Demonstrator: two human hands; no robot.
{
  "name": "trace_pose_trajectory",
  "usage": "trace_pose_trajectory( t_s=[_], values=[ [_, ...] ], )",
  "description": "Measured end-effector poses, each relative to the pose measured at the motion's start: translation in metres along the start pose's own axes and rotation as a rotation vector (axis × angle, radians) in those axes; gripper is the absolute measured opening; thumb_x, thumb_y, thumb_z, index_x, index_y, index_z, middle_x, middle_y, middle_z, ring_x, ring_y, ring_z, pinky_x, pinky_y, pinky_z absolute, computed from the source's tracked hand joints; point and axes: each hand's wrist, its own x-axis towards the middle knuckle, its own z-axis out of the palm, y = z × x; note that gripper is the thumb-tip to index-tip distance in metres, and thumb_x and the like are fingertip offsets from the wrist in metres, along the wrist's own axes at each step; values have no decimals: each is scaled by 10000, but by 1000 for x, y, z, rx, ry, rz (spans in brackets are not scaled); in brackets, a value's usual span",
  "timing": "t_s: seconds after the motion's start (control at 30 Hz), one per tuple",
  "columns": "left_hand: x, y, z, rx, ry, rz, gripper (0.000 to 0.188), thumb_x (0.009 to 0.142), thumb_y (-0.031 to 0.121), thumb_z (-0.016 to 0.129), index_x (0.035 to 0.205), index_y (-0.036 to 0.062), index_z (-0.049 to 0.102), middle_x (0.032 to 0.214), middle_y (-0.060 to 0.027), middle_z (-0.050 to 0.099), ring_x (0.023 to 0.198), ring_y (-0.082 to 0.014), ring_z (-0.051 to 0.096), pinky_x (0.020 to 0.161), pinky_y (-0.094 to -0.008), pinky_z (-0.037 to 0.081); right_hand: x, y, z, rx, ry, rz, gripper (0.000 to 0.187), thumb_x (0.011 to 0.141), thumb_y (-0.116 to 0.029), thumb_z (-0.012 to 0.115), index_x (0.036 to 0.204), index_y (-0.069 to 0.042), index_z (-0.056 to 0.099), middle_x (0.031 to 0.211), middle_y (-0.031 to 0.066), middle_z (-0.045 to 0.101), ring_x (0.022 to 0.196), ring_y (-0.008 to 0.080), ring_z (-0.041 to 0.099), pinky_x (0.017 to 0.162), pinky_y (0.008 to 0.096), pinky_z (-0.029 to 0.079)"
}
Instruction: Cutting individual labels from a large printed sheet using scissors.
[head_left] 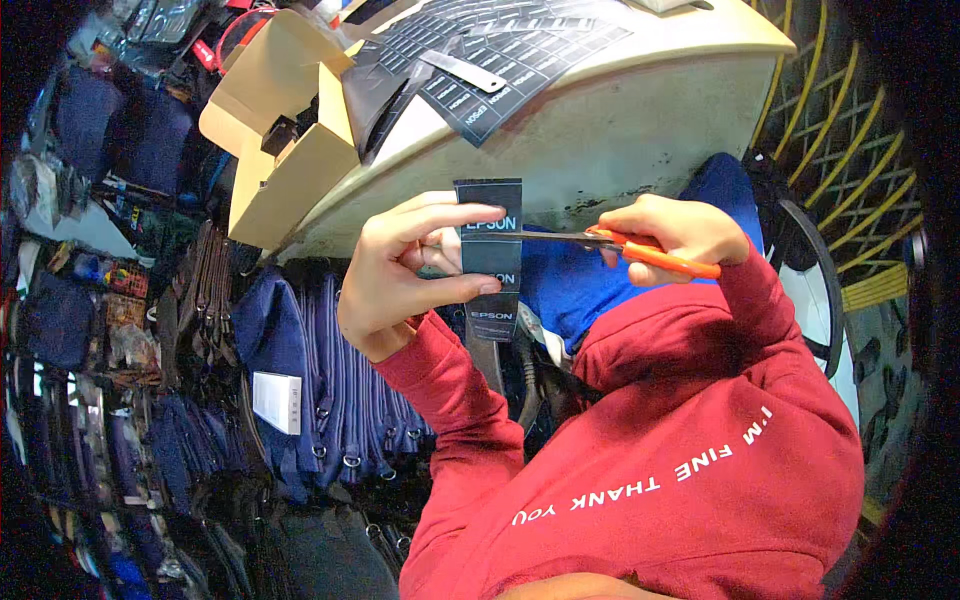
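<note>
My left hand point(385, 265) pinches a narrow strip of black labels point(492, 262) with pale printing, its index finger and thumb lying across the face. The strip hangs upright in front of the table's edge. In my right hand point(690, 235) is a pair of scissors point(645, 252) with orange handles, the fingers wrapped round the loops. Its blades reach left across the strip, between my left index finger and thumb. How far the blades are parted is hard to make out. Both sleeves are red.
The pale table point(640, 110) bears sheets of black printed labels point(480, 112) and a metal ruler point(464, 71). An open cardboard box point(315, 170) stands at its left edge. Below left hang navy straps point(345, 370) with metal rings, beside a small white box point(277, 402).
</note>
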Motion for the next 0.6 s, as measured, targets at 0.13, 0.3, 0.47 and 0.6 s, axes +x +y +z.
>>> trace_pose_trajectory(
  t_s=[0.13, 0.3, 0.47, 0.6],
  values=[
    [3, -1, 0, 27, -50, -27, 527, 643, -83, 770, 1140, -27, 604, 1027, -39, 529, 791, -39, 546, 638, -154, 487, -3, 8, -2, 38, -81, 57, 357, 872, -357, 568, 797, -13, 509, 576, 23, 455, 523, 104, 425, 469, 305, 359],
    [9, -4, 1, 25, -103, 24, 521, 643, -80, 772, 1135, -22, 608, 1003, -35, 519, 814, -44, 555, 650, -150, 478, -4, 13, 0, 50, -88, -27, 413, 898, -415, 524, 787, -17, 507, 584, 35, 443, 546, 116, 411, 492, 326, 372],
    [9, -3, 1, 67, -82, -2, 531, 638, -65, 780, 1139, -10, 611, 991, -22, 518, 757, -23, 509, 624, -143, 461, -1, 10, -1, 50, -116, -26, 447, 907, -442, 497, 786, -12, 507, 603, 44, 446, 565, 138, 387, 517, 343, 377],
    [10, -7, 0, 61, -84, -18, 543, 633, -46, 789, 1143, -4, 611, 992, -20, 521, 749, -21, 502, 609, -143, 453, 1, 9, -1, 35, -126, -3, 452, 909, -444, 495, 785, -9, 505, 611, 48, 450, 570, 142, 390, 521, 346, 380]
  ],
)
